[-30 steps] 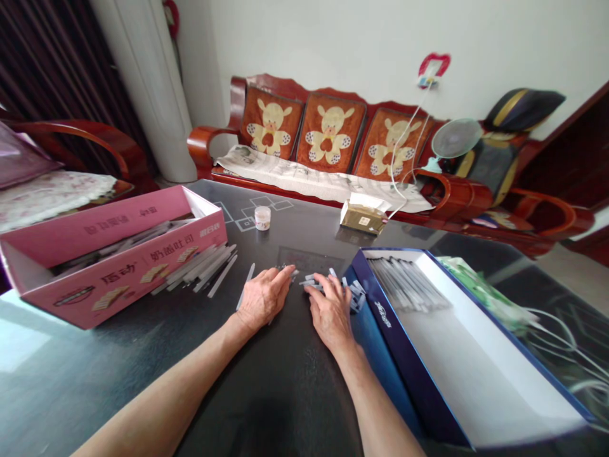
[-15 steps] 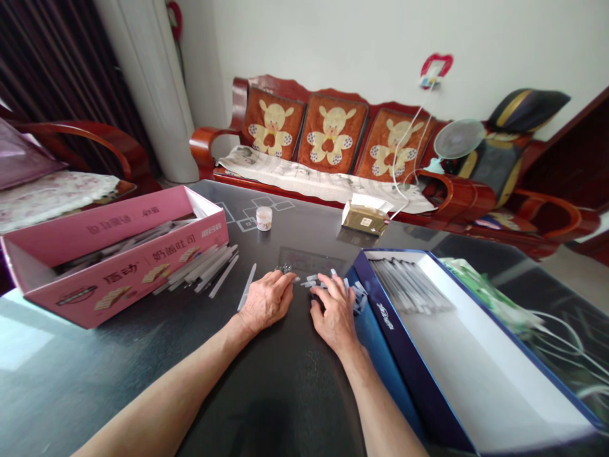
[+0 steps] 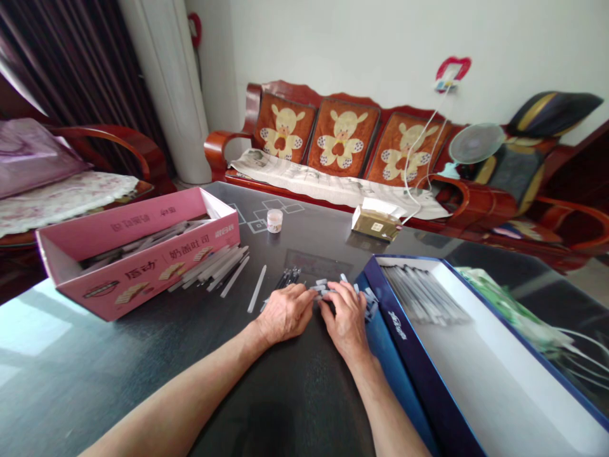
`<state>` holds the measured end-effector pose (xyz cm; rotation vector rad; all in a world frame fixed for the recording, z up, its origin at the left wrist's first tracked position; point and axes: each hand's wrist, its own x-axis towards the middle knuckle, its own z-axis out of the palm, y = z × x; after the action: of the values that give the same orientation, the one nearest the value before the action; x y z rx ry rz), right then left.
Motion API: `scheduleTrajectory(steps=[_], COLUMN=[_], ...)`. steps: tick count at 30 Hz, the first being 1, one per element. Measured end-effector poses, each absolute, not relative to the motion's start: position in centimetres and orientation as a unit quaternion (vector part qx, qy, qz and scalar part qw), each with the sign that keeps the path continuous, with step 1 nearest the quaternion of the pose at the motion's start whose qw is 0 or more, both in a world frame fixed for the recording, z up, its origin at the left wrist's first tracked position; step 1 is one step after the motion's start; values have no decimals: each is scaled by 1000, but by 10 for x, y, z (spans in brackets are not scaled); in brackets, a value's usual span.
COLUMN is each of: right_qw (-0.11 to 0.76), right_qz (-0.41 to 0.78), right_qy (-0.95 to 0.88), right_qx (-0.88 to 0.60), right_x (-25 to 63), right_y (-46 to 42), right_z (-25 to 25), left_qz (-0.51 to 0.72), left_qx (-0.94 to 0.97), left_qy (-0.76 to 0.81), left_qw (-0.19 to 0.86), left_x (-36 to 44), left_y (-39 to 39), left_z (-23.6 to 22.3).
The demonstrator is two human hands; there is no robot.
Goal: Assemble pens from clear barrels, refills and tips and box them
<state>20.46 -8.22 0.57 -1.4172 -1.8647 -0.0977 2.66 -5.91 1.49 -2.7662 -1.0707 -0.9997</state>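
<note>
Small grey plastic pieces (image 3: 328,289), loose on a dark glossy tabletop (image 3: 143,355), lie at the fingertips of the left hand (image 3: 285,313) and right hand (image 3: 347,317). Fingers curled narrow, any grip unclear; a careless nudge could scatter pieces toward the blue cardboard box (image 3: 394,324) at 3 o'clock.

Table (image 3: 118,387) carries a carton (image 3: 143,270) at left edge, a box (image 3: 423,374) at right edge, sticks (image 3: 257,289) between them; sofa (image 3: 342,136) behind.

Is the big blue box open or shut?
Open: no lid covers the blue box, and you can see grey sticks lying inside it.
</note>
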Motion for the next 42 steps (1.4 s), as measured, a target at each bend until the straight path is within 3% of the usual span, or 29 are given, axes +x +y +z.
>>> scheduleTrajectory(steps=[4, 10, 22, 42], right_qw=[518, 594, 600, 569], right_qz=[42, 202, 442, 393], right_qy=[-661, -542, -425, -484], right_qx=[-542, -559, -513, -537], right_x=[201, 195, 184, 186], right_y=[-84, -87, -86, -87], right_z=[9, 13, 8, 7], left_qz=[-329, -330, -350, -309], left_qx=[-875, -878, -875, -885], left_qy=[-356, -347, -333, -346], left_qw=[2, -4, -24, -12], left_x=[25, 24, 25, 26], left_y=[-56, -56, -58, -56], left_z=[11, 10, 15, 12])
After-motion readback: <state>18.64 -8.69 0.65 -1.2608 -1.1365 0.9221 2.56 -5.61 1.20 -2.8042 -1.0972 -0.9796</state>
